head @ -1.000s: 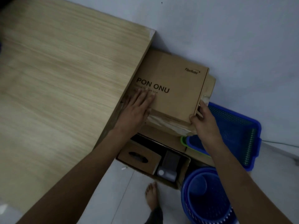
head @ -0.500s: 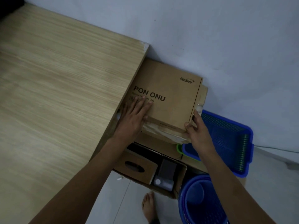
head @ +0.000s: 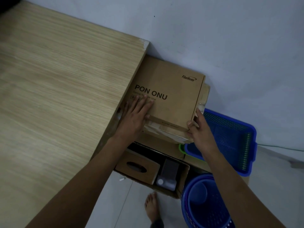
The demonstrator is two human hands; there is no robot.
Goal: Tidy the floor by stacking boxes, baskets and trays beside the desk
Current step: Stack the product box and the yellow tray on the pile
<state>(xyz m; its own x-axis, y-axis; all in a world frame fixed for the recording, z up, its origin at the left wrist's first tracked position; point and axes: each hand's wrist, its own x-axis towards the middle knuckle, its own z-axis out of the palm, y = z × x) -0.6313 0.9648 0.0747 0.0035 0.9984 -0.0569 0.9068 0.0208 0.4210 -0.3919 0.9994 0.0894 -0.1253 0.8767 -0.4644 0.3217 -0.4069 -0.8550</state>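
While box [head: 167, 99] sits unmoved atop stack beside tabletop [head: 65, 89], left hand [head: 136, 117] stays flat on lid, right hand [head: 199, 129] still gripping corner: placement settling.

Both arms out in front. Left hand [head: 134, 119] flat, fingers straight, pressing down on the box [head: 171, 99]. Right hand [head: 199, 130] at the box corner, fingers bent around its edge. Bare foot [head: 152, 206] below.
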